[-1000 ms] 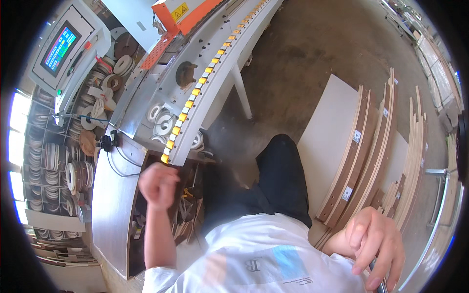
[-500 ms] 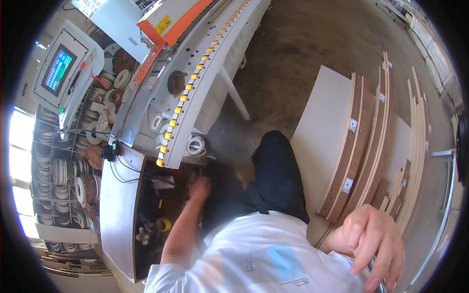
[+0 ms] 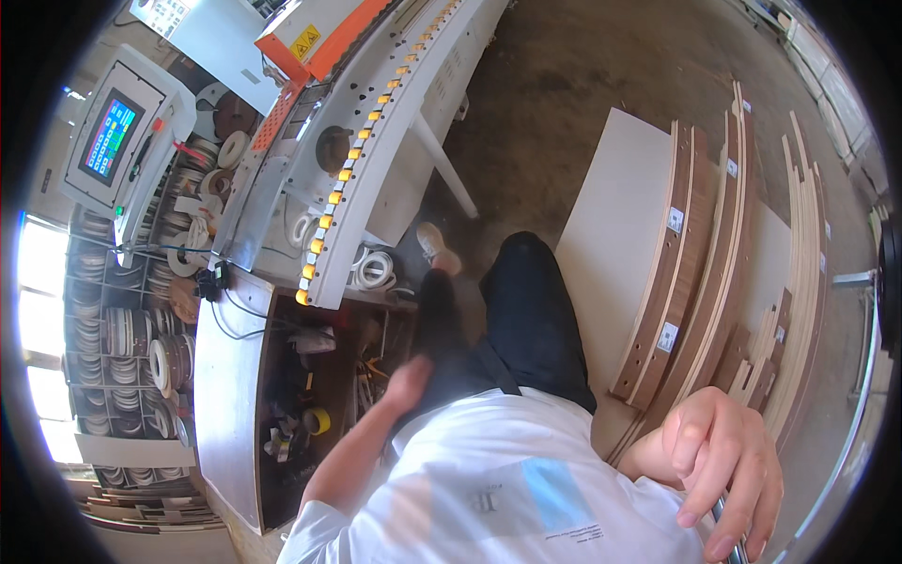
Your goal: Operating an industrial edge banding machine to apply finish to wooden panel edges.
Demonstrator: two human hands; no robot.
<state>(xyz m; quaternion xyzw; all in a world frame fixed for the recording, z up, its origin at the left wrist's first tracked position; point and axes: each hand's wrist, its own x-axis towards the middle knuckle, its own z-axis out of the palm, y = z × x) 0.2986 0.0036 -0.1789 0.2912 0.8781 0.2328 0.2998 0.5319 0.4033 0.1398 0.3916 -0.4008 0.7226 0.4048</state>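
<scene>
My left hand [image 3: 411,383] hangs beside my left thigh, next to the open-fronted cabinet [image 3: 230,376] under the machine. Motion smears its fingers, and I see nothing held in it. On the right, my right hand [image 3: 728,465] is raised near the lower edge with its fingers bent down. They curl round a thin, shiny metal piece [image 3: 722,515], mostly hidden by the fingers, so its kind does not show. Inside the cabinet lie a roll of yellow tape [image 3: 317,420] and several hand tools [image 3: 368,383].
A long machine with yellow rollers [image 3: 326,222] runs ahead, its control screen [image 3: 111,138] at left. Rolls of edge banding fill a wire rack [image 3: 122,348]. Brown-edged panels [image 3: 672,273] and a white board [image 3: 611,207] stand at right. A white coil [image 3: 374,270] sits below the rollers.
My left hand has drawn back from the cabinet toward my thigh, uncovering the tools there. My left shoe has come into sight. The right hand keeps its grip.
</scene>
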